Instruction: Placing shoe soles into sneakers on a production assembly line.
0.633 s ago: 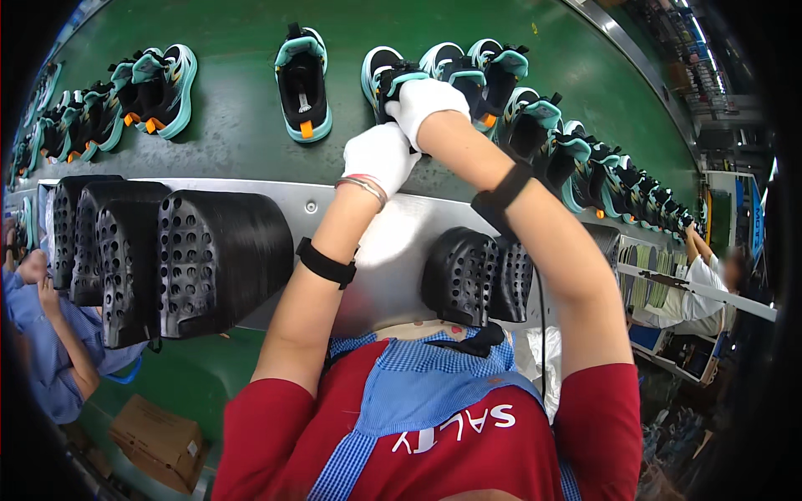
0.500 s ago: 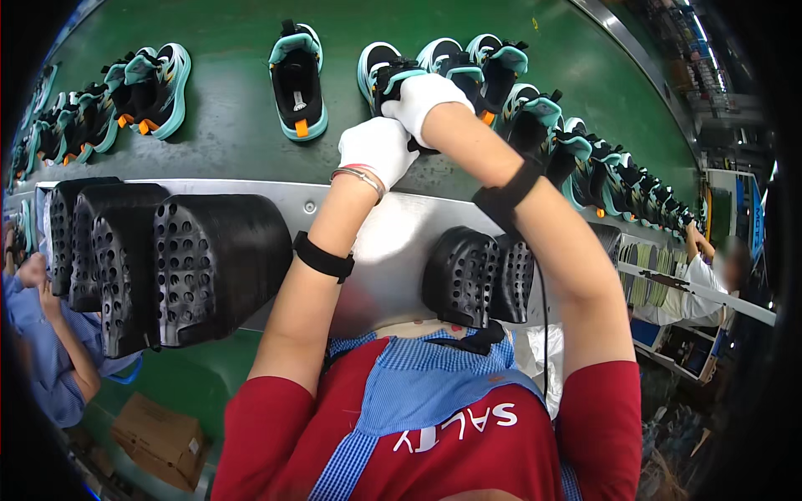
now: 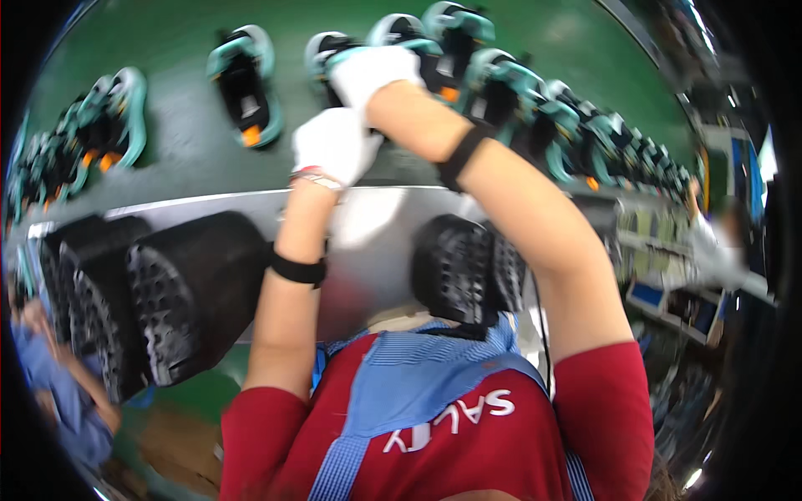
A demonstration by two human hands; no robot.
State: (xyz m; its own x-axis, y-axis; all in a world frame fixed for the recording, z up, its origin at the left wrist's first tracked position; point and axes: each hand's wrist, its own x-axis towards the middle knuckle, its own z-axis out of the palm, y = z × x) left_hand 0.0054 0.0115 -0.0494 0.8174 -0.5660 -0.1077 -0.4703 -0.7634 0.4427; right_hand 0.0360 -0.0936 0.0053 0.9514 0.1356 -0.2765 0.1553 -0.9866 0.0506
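Note:
Both my hands wear white gloves and work at one black, white and teal sports shoe [image 3: 327, 43] on the green bench. My right hand [image 3: 372, 73] lies over the shoe's upper and opening, fingers curled down onto it. Close at its near end, my left hand [image 3: 334, 149] is closed at the heel, touching or almost touching the right. Blur and the gloves hide the fingertips and most of the shoe. Left of them, a matching shoe [image 3: 245, 88] with an orange heel tab stands alone, its heel toward me.
More such shoes run in a row to the right [image 3: 501, 88] and stand grouped at the left [image 3: 113, 121]. Large black perforated blocks [image 3: 200, 284] sit on the near metal ledge [image 3: 359, 275], with others [image 3: 455, 267] right of centre. People work at both sides.
The view has shifted and blurred, so the bench shoes appear displaced, mostly leftward. Both hands stay together at the same shoe; the right reaches a little farther over its upper.

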